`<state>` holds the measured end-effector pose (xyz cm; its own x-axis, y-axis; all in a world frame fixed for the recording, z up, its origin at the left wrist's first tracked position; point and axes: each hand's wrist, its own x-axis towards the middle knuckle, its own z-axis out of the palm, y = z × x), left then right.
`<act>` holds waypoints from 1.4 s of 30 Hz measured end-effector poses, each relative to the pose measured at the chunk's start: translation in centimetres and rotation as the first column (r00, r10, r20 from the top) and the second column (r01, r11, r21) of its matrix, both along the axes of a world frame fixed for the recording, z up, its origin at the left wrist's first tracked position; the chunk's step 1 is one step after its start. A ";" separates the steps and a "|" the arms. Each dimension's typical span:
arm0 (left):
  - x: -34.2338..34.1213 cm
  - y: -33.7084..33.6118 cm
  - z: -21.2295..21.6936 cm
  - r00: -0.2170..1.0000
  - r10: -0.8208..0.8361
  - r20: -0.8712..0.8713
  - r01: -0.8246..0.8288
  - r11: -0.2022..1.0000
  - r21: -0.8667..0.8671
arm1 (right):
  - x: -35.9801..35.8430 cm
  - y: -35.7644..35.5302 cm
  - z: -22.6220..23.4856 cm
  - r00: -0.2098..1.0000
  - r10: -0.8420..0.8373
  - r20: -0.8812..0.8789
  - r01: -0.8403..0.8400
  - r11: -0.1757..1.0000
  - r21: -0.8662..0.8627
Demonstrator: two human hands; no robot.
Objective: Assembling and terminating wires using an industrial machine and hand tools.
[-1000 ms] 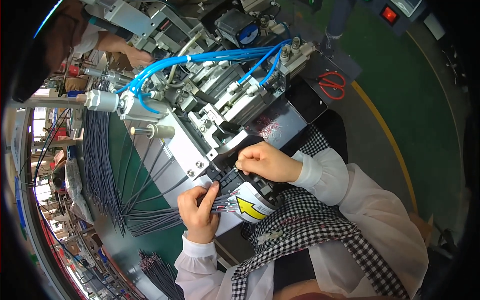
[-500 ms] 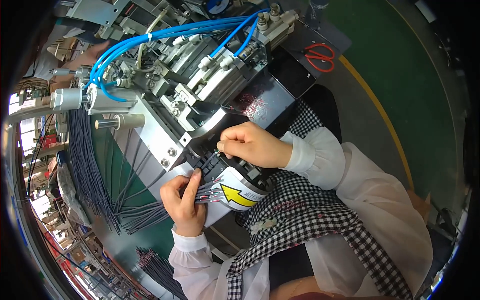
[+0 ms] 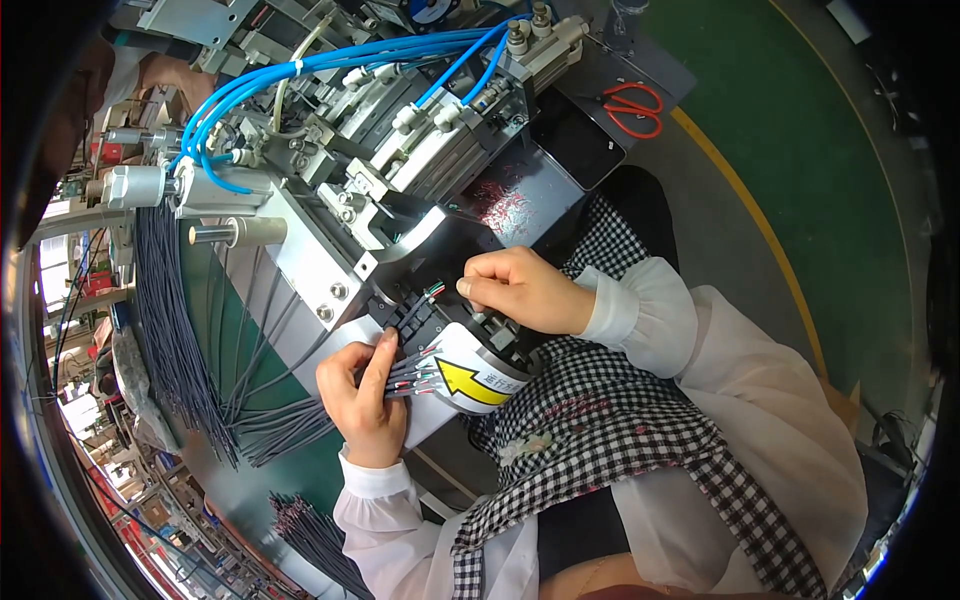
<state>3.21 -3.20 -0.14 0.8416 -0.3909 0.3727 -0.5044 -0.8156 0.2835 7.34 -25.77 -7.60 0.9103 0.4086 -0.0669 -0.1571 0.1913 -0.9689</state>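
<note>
My left hand [image 3: 365, 395] grips a small bundle of grey cables [image 3: 290, 415] whose stripped coloured ends fan out to the right of its fingers. My right hand [image 3: 520, 290] pinches one cable end [image 3: 432, 292] with thumb and forefinger and holds it at the black slotted fixture [image 3: 420, 318] on the front of a metal machine [image 3: 400, 190]. A white cylinder with a yellow arrow label [image 3: 470, 380] sits just below both hands. White sleeves and a black-and-white checked apron cover my arms and lap.
Blue air hoses [image 3: 330, 65] loop over the machine's top. A thick curtain of grey cables [image 3: 165, 310] hangs at the left, and another bundle [image 3: 315, 535] lies lower. Red scissors [image 3: 630, 105] rest on a dark plate at the upper right. A green floor with a yellow line [image 3: 760, 230] lies to the right.
The view has shifted so machine and hands sit lower in the picture. My right hand stays at the black fixture with a cable end; my left hand keeps its bundle, fingers slightly re-spread.
</note>
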 end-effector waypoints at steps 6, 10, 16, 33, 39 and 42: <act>0.0 0.0 0.0 1.000 0.000 -0.007 0.000 1.000 -0.002 | -0.3 0.2 -0.3 1.000 -0.024 0.006 0.024 1.000 0.003; 0.0 0.0 0.0 1.000 0.005 -0.009 -0.005 1.000 -0.007 | -0.4 0.4 -0.4 0.999 -0.033 0.012 0.032 0.999 0.014; 0.0 -0.1 0.1 1.000 0.009 -0.003 -0.009 1.000 -0.010 | -0.5 0.4 0.2 0.998 -0.062 0.032 0.061 0.998 0.005; -1.8 1.6 -0.1 0.990 -0.001 0.140 0.002 1.000 -0.007 | -1.4 -0.4 3.1 0.749 -0.256 0.611 0.329 0.944 -0.008; -4.3 2.9 -1.9 0.977 0.198 0.074 -0.144 0.878 -0.456 | -2.7 2.9 7.9 0.684 -0.015 0.729 0.053 0.998 -0.029; -4.9 3.0 -1.7 0.976 0.216 0.005 -0.178 0.817 -0.549 | -2.9 4.8 8.6 0.813 0.175 0.555 -0.208 0.978 -0.003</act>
